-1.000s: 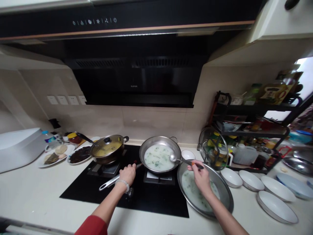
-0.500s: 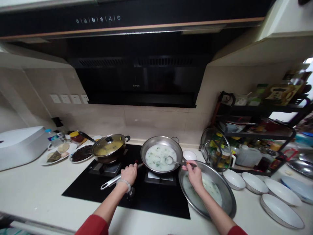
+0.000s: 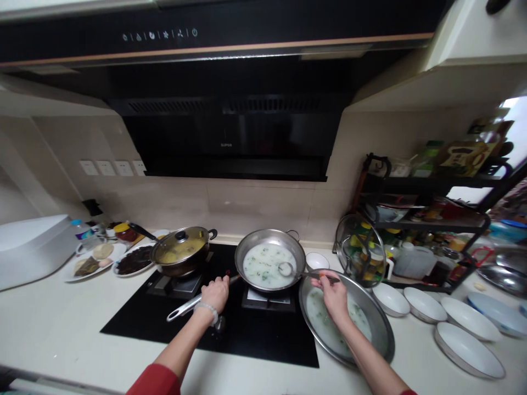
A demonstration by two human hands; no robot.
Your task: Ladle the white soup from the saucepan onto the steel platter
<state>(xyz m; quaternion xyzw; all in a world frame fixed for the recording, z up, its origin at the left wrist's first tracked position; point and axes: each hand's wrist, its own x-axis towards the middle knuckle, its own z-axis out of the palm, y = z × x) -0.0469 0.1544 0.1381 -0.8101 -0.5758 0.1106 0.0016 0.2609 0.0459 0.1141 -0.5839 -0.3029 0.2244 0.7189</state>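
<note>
Pan (image 3: 267,237) of pale soup (image 3: 263,264), handle gripped by left hand (image 3: 216,293), ladle (image 3: 302,272) bowl half sunk, right hand (image 3: 334,293) pinching its stem

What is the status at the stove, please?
Left hand grips pan handle. Right hand holds ladle, dipped in the soup. Basin sits under right hand.

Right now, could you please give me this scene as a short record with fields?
left hand: grips pan handle
right hand: holds ladle, its bowl in the soup
pan: on the hob, holds pale soup with green bits
basin: right of the hob, under the right hand, some soup in it
pot: lidded, left of the pan
bowls: white, at right
</note>
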